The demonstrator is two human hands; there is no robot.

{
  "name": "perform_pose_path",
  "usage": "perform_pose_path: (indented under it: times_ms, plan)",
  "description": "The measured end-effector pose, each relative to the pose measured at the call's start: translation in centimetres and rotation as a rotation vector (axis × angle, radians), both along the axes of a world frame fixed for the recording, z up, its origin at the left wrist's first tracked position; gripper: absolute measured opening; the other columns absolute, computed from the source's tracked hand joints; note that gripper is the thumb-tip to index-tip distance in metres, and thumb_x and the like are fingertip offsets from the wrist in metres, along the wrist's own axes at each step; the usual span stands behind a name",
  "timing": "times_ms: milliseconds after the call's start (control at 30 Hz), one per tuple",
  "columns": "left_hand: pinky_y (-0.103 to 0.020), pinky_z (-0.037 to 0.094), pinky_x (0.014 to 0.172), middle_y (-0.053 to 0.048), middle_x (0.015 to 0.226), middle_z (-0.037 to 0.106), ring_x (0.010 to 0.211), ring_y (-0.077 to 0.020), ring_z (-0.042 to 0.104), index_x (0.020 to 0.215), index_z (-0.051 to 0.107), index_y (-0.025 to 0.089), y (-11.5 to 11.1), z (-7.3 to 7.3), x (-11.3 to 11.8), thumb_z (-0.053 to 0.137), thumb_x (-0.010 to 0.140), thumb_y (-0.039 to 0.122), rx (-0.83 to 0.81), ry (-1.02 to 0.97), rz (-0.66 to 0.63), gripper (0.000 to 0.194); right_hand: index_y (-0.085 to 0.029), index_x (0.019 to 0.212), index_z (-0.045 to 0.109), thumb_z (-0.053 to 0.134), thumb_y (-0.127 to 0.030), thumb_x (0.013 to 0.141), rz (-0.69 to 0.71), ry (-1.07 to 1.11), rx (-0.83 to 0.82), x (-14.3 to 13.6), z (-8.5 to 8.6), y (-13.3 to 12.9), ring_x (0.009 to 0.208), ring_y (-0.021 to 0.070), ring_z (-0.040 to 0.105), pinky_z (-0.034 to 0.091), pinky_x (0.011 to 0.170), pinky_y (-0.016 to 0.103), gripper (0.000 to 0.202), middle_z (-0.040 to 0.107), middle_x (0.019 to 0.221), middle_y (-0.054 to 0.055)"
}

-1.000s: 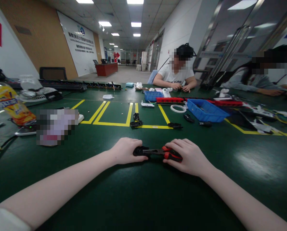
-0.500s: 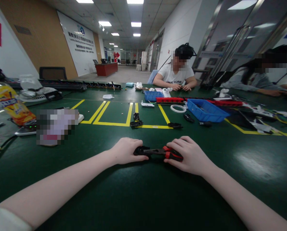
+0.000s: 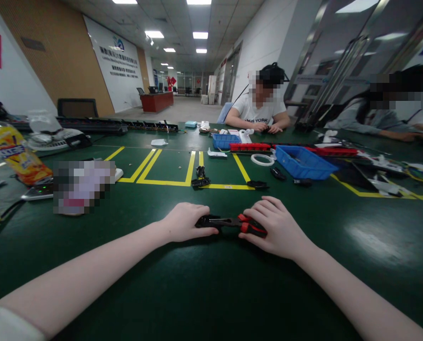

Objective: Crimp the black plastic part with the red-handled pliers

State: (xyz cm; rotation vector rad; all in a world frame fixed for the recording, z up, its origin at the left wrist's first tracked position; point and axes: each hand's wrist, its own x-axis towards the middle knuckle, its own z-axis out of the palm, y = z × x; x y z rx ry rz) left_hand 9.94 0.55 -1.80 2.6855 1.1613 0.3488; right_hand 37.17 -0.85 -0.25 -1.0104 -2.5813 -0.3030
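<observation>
My left hand [image 3: 185, 222] is closed around a small black part [image 3: 207, 220], gripping it between thumb and fingers just above the green table. In my right hand [image 3: 273, 229] are the red-and-black handles of long-nose pliers [image 3: 249, 225]. The pliers point left, and their dark jaws meet the black part at my left fingertips. Whether the jaws bite on it I cannot tell. Beyond my hands lie several similar black pieces: a cluster [image 3: 200, 182] on the yellow tape, a flat one [image 3: 257, 184] and another [image 3: 278, 174] farther right.
A blue bin [image 3: 304, 166] stands at the right, with a white ring [image 3: 262, 160] beside it. Behind is a smaller blue tray [image 3: 226, 140]. A blurred-out flat object [image 3: 83, 187] and an orange drink bottle [image 3: 16, 151] are at the left. A co-worker [image 3: 261, 109] sits opposite.
My right hand and the pliers have shifted slightly left, with the jaws farther in at the black part. My left hand has barely moved.
</observation>
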Motion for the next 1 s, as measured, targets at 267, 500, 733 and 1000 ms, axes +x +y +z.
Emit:
perform_pose_path:
  times_ms: [267, 500, 733, 1000]
  plan:
    - [-0.024, 0.03, 0.054, 0.0, 0.075, 0.059, 0.061, -0.0144, 0.053, 0.079, 0.053, 0.019, 0.06, 0.04, -0.05, 0.047, 0.088, 0.062, -0.036, -0.017, -0.004, 0.044, -0.02, 0.102, 0.065, 0.062, -0.051, 0.079, -0.003, 0.02, 0.056, 1.08, 0.12, 0.69, 0.102, 0.0275, 0.058, 0.035, 0.103, 0.053, 0.039, 0.068, 0.097, 0.009]
    - [-0.024, 0.031, 0.054, 0.0, 0.076, 0.06, 0.062, -0.0142, 0.054, 0.079, 0.053, 0.019, 0.04, 0.16, 0.0, 0.049, 0.087, 0.062, -0.035, -0.008, -0.002, 0.043, -0.021, 0.104, 0.065, 0.062, -0.051, 0.079, -0.007, 0.049, 0.011, 0.59, 0.04, 0.34, 0.103, 0.0279, 0.059, 0.034, 0.103, 0.055, 0.039, 0.069, 0.098, 0.009]
    - [-0.024, 0.03, 0.055, 0.0, 0.076, 0.06, 0.062, -0.0144, 0.053, 0.079, 0.051, 0.019, 0.08, -0.05, -0.07, 0.049, 0.086, 0.063, -0.015, -0.005, -0.004, 0.044, -0.021, 0.105, 0.065, 0.061, -0.051, 0.08, -0.004, 0.036, -0.012, 0.16, -0.27, 0.27, 0.104, 0.0269, 0.058, 0.032, 0.106, 0.053, 0.039, 0.068, 0.099, 0.008]
    - [-0.025, 0.029, 0.055, -0.001, 0.077, 0.061, 0.063, -0.0147, 0.054, 0.08, 0.052, 0.019, 0.05, -0.02, 0.02, 0.05, 0.086, 0.062, -0.021, 0.003, -0.005, 0.043, -0.022, 0.102, 0.066, 0.063, -0.051, 0.078, 0.014, 0.033, -0.004, 0.14, -0.37, 0.25, 0.101, 0.0263, 0.059, 0.034, 0.104, 0.053, 0.038, 0.068, 0.095, 0.007]
